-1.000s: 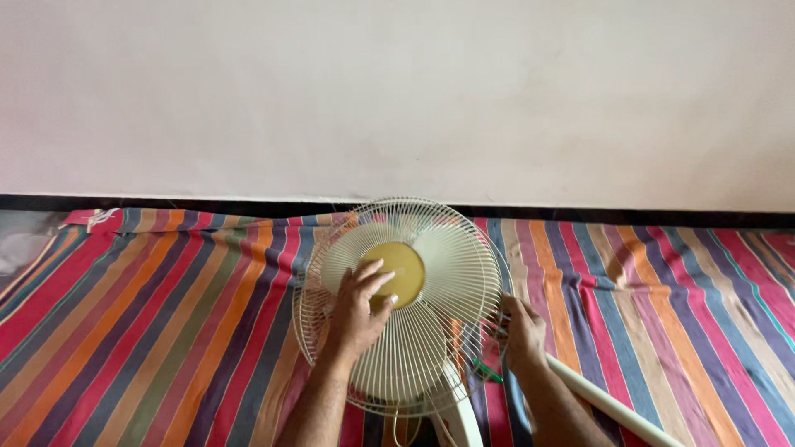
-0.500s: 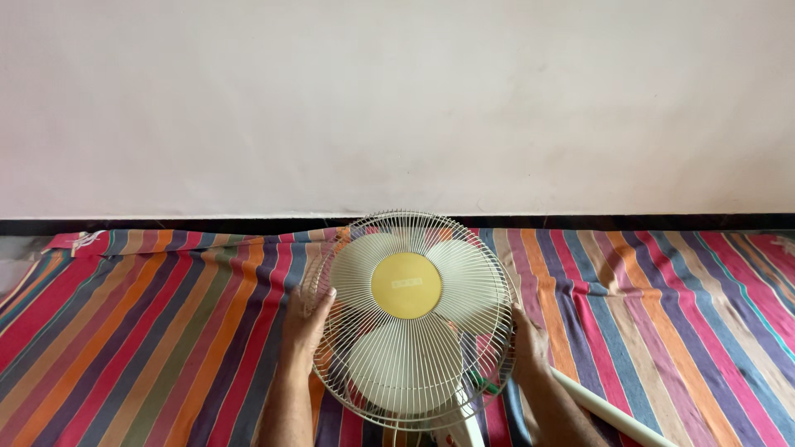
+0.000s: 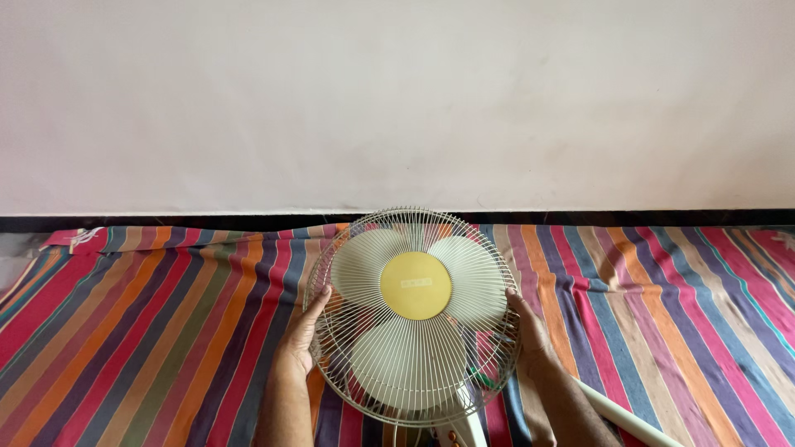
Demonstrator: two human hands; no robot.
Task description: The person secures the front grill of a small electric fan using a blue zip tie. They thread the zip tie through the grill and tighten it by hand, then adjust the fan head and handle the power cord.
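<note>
Below the right hand (image 3: 530,339), the white pole (image 3: 629,420) and the fan (image 3: 414,314) base run off the bottom edge. Fingers of both hands hide behind the grille rim; the left hand (image 3: 300,335) shows only partly.

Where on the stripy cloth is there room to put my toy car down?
The striped cloth lies bare left of the fan, out to the folded red corner. It is bare on the far right too, beyond the white pole. The middle is crowded: left hand and right hand grip the fan's cage.
</note>
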